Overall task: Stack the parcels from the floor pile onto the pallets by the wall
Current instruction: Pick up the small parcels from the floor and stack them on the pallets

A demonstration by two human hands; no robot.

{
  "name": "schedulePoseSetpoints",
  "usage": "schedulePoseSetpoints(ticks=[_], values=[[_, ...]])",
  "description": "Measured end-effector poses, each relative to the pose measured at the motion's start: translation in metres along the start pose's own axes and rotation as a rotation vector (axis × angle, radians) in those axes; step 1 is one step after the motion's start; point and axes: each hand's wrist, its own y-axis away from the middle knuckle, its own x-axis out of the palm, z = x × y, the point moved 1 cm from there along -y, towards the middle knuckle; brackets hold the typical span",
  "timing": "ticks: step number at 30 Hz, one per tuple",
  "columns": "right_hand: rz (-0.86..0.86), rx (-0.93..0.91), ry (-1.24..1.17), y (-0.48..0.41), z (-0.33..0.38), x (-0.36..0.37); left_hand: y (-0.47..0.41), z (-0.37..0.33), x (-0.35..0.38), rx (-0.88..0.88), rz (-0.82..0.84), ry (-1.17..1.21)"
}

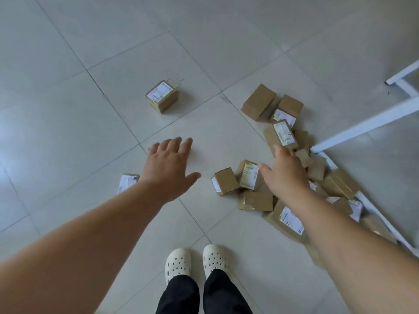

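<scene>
pile [301,182] behind right arm, labels blurred

Tiled floor [68,53], parcels [281,134], white clogs [178,264]

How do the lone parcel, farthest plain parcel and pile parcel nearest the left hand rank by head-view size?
1-2. Farthest plain parcel and lone parcel: too alike to rank.
3. Pile parcel nearest the left hand: smallest.

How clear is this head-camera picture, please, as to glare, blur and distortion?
In the head view, the wide-angle lens bows the floor joints; a bluish sheen washes out the tiles at the left edge; the lone parcel casts a soft shadow; the right hand and the parcel pile near it look smeared.
</scene>
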Motion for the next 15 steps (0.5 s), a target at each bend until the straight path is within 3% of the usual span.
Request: schedulePoseSetpoints(ticks=[7, 15], values=[[0.004, 0.206, -0.044, -0.033, -0.103, 0.094, -0.081, -0.062, 0.112, 0.217, 0.123, -0.157], [0.009, 0.215, -0.084, -0.097, -0.163, 0.220, -0.168, -0.090, 0.255, 0.432, 0.264, -0.478]])
